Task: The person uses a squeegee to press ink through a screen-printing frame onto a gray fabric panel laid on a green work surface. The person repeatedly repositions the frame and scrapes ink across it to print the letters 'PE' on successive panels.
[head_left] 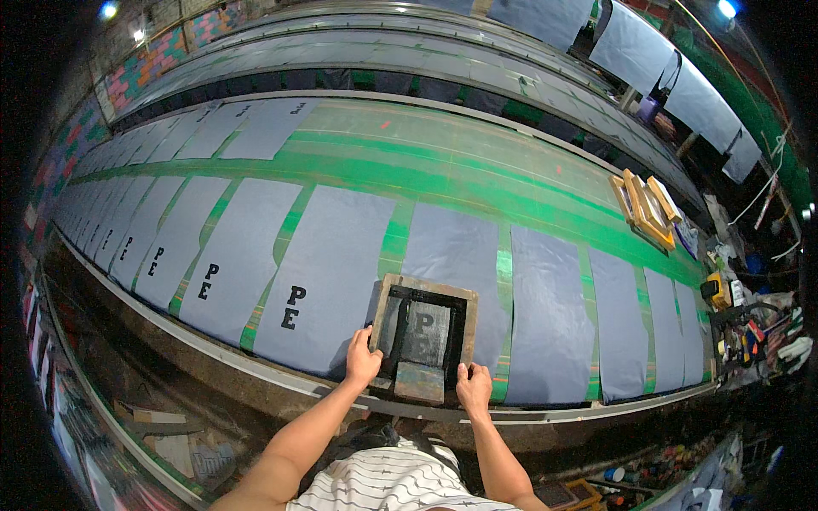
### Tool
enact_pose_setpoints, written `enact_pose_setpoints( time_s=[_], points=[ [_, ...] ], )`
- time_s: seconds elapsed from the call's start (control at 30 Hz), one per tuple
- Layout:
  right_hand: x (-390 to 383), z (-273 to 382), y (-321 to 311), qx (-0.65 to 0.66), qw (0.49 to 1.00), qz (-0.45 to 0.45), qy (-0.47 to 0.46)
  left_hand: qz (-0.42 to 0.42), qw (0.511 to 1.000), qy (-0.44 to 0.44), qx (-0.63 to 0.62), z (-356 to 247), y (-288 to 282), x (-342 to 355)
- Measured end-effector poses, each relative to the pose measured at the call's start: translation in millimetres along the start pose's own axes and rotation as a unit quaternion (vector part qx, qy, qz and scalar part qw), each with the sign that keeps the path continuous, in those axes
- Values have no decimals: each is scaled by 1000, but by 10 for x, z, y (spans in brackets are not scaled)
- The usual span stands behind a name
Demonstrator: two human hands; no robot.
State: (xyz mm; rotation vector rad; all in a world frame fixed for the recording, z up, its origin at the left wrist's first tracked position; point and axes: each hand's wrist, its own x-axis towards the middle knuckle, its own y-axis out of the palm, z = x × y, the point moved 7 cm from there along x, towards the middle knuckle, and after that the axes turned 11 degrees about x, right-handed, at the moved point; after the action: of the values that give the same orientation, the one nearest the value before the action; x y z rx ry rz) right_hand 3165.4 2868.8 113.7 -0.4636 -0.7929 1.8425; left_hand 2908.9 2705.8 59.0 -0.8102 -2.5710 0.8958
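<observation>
A small screen-printing frame [470,328] with a wooden rim and dark inner border lies over a grey-blue fabric panel [452,243]. Black marks show through its mesh. My left hand [364,359] is closed around the frame's left side near the bottom. At the lower right corner, my right hand [474,388] grips the rim with curled fingers. Inside the frame, between my hands, a squeegee [420,382] with a flat, worn block rests against the near end. To the left, a fabric panel [332,255] carries black printed marks near its front edge.
Several grey-blue panels line the long green printing table [409,145], those on the right unmarked in front. Wooden frames [648,209] are stacked at the far right. Tools and a yellow object [718,291] crowd the right end. A metal rail [204,341] follows the near edge.
</observation>
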Motion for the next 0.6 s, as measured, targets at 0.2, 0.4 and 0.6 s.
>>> enact_pose_setpoints(
  time_s=[0.2, 0.4, 0.6],
  points=[
    [-72, 8, -95, 15, 1000, -19, -20, -56, 996, 44, -60, -37, -79, -76],
    [-183, 20, -156, 12, 998, -39, -51, -105, 987, 91, -79, -123, -176, -174],
    [-214, 35, -167, 13, 998, -52, -44, -111, 985, 94, -94, -178, -212, -201]
  ],
)
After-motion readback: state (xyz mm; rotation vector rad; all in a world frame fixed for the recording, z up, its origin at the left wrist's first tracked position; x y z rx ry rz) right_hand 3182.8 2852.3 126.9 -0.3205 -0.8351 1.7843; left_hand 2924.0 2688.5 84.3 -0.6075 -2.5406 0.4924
